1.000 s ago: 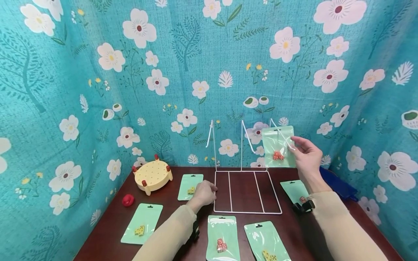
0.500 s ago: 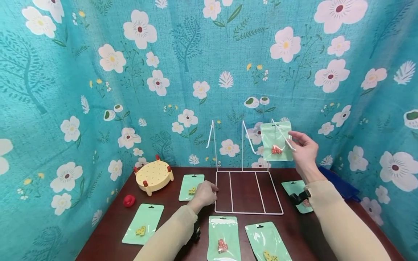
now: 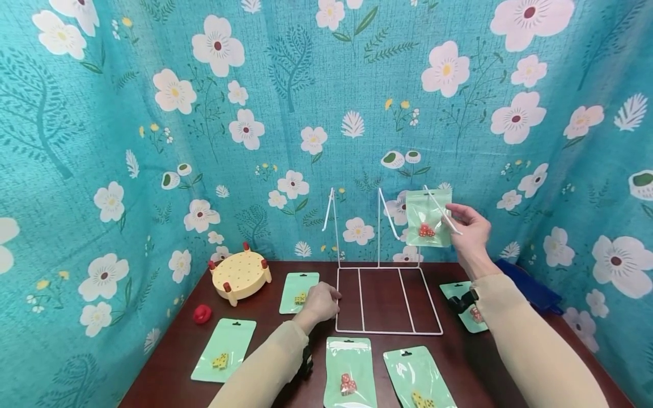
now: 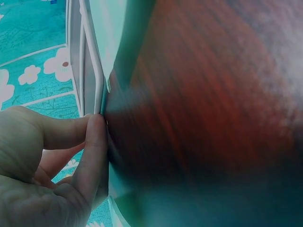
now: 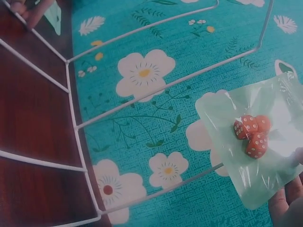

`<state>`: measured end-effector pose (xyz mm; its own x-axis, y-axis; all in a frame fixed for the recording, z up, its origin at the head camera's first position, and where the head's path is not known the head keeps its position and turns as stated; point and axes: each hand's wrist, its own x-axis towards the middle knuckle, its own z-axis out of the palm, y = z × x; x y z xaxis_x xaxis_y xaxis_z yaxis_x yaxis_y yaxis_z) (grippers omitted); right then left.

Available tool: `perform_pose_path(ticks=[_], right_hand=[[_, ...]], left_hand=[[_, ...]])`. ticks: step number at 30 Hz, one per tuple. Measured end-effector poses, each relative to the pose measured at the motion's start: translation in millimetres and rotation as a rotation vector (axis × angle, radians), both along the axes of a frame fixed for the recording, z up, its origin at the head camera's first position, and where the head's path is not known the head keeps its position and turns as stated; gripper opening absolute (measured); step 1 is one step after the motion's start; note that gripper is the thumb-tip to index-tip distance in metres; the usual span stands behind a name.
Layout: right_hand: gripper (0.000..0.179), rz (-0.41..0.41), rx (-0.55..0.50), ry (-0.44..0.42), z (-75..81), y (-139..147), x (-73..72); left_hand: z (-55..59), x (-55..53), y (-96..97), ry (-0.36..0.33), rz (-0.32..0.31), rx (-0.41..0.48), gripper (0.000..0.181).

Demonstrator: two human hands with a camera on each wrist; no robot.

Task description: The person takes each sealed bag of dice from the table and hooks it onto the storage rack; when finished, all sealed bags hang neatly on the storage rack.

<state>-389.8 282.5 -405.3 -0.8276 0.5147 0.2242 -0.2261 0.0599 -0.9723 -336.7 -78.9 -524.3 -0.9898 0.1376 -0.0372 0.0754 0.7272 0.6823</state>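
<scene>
My right hand (image 3: 470,229) pinches the right edge of a pale green zip bag (image 3: 420,218) holding red dotted dice (image 5: 255,137). The bag is upright at the right hook (image 3: 442,211) of a white wire rack (image 3: 378,243), whose prong crosses in front of it; the bag's top slot lines up with the prong's back part. At the rack's left side, my left hand (image 3: 320,303) pinches the base wire between thumb and finger, as the left wrist view shows. A bag with yellow dice (image 3: 296,283) lies beside the left hand, partly covered by it.
More green bags lie on the dark wooden table: one with yellow dice (image 3: 229,334) at left, two in front, including a red-dice bag (image 3: 349,354), and one (image 3: 454,290) under the right forearm. A yellow peg-legged disc (image 3: 238,275), red object (image 3: 202,314) and blue item (image 3: 530,286) stand around.
My right hand has moved the red-dice bag up and slightly left, further back along the right hook. The left hand stays on the rack's base wire.
</scene>
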Motion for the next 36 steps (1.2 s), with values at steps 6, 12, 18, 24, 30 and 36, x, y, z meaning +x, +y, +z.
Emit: perform_pose_path(ticks=[6,12,18,24,30,36], right_hand=[[0.035,0.004,0.011,0.007,-0.8,3.4,-0.6],[0.031,0.016,0.049,-0.008,-2.9,11.2,0.9],[0.033,0.076,0.040,-0.025,-7.1,25.7,6.8],[0.047,0.130,0.221,-0.122,-19.4,47.3,22.7],[0.061,0.236,0.387,-0.243,-41.1,72.4,40.2],[0.074,0.355,0.508,-0.402,-64.1,95.0,57.4]], left_hand=[[-1.0,-0.9,1.5,0.005,0.000,-0.002,0.029],[-0.8,-1.3,0.3,0.003,-0.017,0.011,0.030],[-0.1,-2.5,-1.0,0.008,-0.023,0.015,0.030],[-0.5,-2.1,-0.6,-0.002,-0.003,0.015,0.029],[-1.5,-2.0,-1.1,0.000,-0.007,0.014,0.030],[-2.7,-1.1,-0.9,-0.002,-0.012,0.016,0.029]])
